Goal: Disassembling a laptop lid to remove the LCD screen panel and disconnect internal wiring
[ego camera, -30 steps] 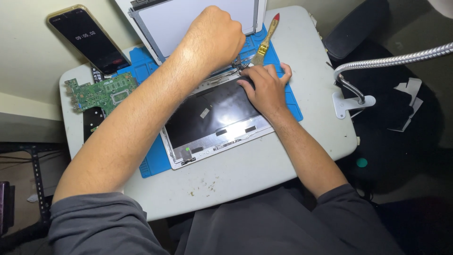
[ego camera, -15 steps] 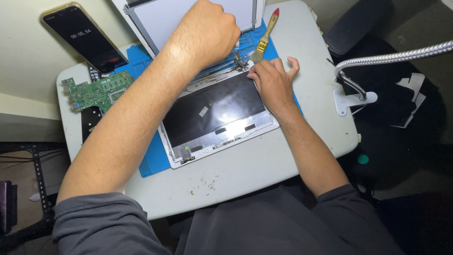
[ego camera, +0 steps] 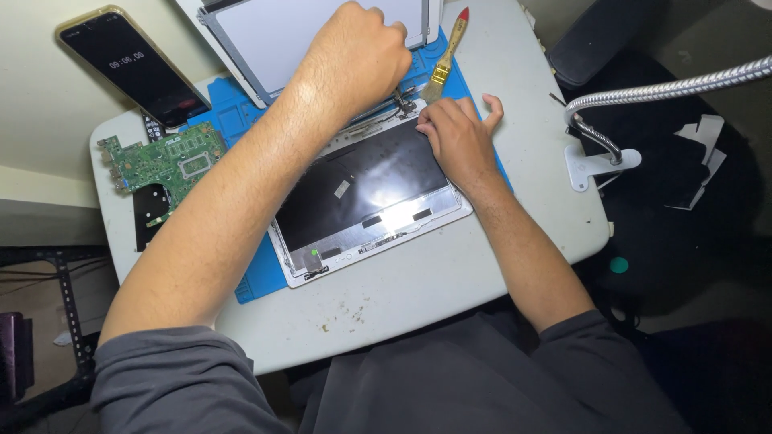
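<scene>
The left hand (ego camera: 358,56) is clenched in a fist over the metal hinge (ego camera: 402,103) at the far edge of the glossy black laptop lid (ego camera: 362,189), which lies flat on a blue rubbery mat (ego camera: 257,277). The right hand (ego camera: 458,137) presses down flat, fingers loosely curled, on the lid's upper right corner. A wooden-handled brush (ego camera: 446,52) lies just beyond, and a green circuit board (ego camera: 161,161) sits to the left.

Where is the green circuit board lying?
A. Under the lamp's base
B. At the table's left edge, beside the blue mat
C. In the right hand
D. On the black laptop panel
B: the circuit board lies at the left of the table, beside the mat.
</scene>
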